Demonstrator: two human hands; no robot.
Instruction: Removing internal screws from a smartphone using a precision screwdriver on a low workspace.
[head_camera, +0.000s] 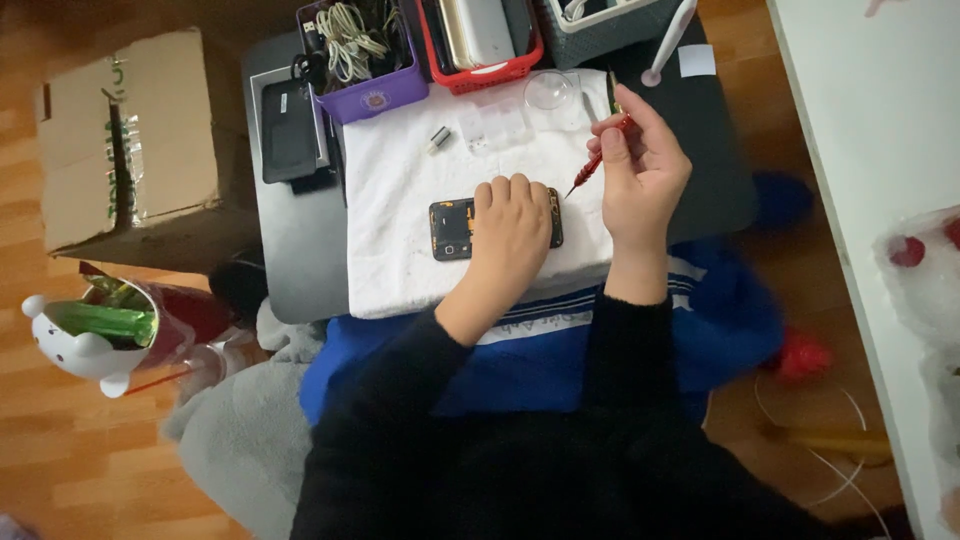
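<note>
A warm wooden floor (60, 450) fills the left side of the frame, and a small dark tabletop (300, 250) sits at upper centre, draped with a white towel (400, 220) of soft, nubby cloth.

On the towel, the left hand (510, 235) lies palm down over an opened phone body (450, 230), a flat dark rectangle with orange patches showing; the fingers (505, 190) are curled loosely across its right part, pressing it flat, so only its left part is visible. Just to the right, the right hand (640, 170) is raised above the towel's edge, its fingers closed around a slim red screwdriver (600, 160) whose tip slants down-left toward the phone body, near but not touching it.

Above the hands, a clear plastic parts box (490, 125) and a clear round dish (550, 92) rest on the towel, with a small silver cylinder (438, 140) to the left. Along the top edge stand a purple basket (370, 60) of tangled pale cables, a red basket (480, 45) holding flat devices, and a grey basket (600, 30). A black device (288, 130) lies left of the towel. A cardboard box (130, 140) stands at upper left, and a white bear-shaped container (90, 340) with green foil inside at lower left. Black sleeves (620, 340) and blue fabric (540, 350) fill the bottom centre.
</note>
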